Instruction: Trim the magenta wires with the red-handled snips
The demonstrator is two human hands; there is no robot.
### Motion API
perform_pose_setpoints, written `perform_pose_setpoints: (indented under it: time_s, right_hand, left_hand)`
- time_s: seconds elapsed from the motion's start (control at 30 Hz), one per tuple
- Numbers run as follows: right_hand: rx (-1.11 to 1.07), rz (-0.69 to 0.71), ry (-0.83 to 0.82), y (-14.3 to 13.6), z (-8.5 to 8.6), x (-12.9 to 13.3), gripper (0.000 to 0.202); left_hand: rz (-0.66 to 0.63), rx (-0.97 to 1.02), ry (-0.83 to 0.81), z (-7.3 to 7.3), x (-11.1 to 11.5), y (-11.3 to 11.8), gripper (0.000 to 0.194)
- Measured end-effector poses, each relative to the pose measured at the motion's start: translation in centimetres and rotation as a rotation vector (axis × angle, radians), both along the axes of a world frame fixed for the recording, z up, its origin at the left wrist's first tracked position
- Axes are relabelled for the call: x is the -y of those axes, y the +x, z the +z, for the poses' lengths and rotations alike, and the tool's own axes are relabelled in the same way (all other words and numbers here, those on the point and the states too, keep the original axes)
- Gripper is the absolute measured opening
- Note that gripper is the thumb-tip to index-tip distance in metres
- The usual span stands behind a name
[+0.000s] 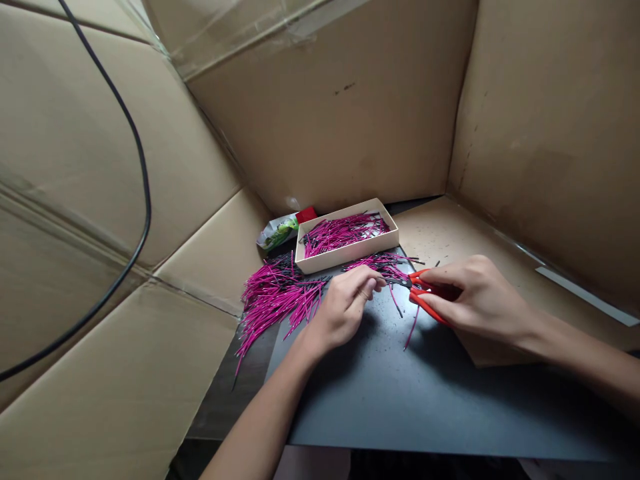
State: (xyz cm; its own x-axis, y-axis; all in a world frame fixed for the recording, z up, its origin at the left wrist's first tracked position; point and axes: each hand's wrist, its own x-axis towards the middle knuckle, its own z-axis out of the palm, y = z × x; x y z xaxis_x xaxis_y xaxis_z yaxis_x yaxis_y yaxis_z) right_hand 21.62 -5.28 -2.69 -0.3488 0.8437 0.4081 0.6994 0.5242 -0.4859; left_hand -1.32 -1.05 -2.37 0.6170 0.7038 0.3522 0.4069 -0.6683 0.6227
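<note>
My right hand (480,300) is closed round the red handles of a pair of small pliers (429,304), whose dark jaws point left. Its jaw tips reach the fingertips of my left hand (346,305), which is closed in a pinch on a thin wire, mostly hidden by the fingers. Behind and left of that hand lies a loose pile of magenta wires (280,293) with dark ends. More such wires (375,261) lie just beyond the hands. A few single pieces, one a magenta wire (412,328), are on the dark mat (380,400) below the pliers.
A shallow cream box (345,255) holding many cut magenta wires stands behind my hands. Beside it is a crumpled green and white packet (278,231) with a red piece. Cardboard walls (350,133) surround the work surface, and a black cable (143,167) hangs at left.
</note>
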Motion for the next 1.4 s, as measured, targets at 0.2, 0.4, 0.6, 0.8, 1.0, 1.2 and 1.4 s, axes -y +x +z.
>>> perform_pose_setpoints:
  time_s: [0.2,0.4,0.6,0.8,1.0,1.2,1.4]
  right_hand:
    - [-0.002,-0.002,-0.01,-0.11,-0.05,-0.01,0.018]
    - [-0.019,-0.004,-0.016,0.0,0.04,0.11,0.019]
    - [-0.029,-0.035,0.011,-0.35,0.26,0.3,0.016]
    - [-0.017,-0.038,-0.001,-0.29,0.11,0.2,0.017]
    - [-0.014,0.021,0.022,-0.09,-0.04,0.08,0.023]
    - [-0.045,-0.028,0.013,-0.25,-0.09,0.24,0.019]
    - [-0.012,0.011,0.012,-0.08,-0.22,0.0,0.02]
  left_hand:
    - [-0.011,-0.01,0.007,-0.01,-0.1,-0.04,0.027]
    - [-0.007,-0.013,-0.002,0.06,0.04,-0.01,0.027]
    - [0.006,-0.007,-0.045,0.19,0.21,0.04,0.028]
    - [0.004,0.026,-0.067,0.07,0.18,0.05,0.026]
    - [0.001,0.021,-0.066,0.09,0.21,0.1,0.025]
    - [0.01,0.031,-0.075,0.24,0.39,0.18,0.024]
    - [0.022,0.021,-0.09,0.01,0.34,0.22,0.023]
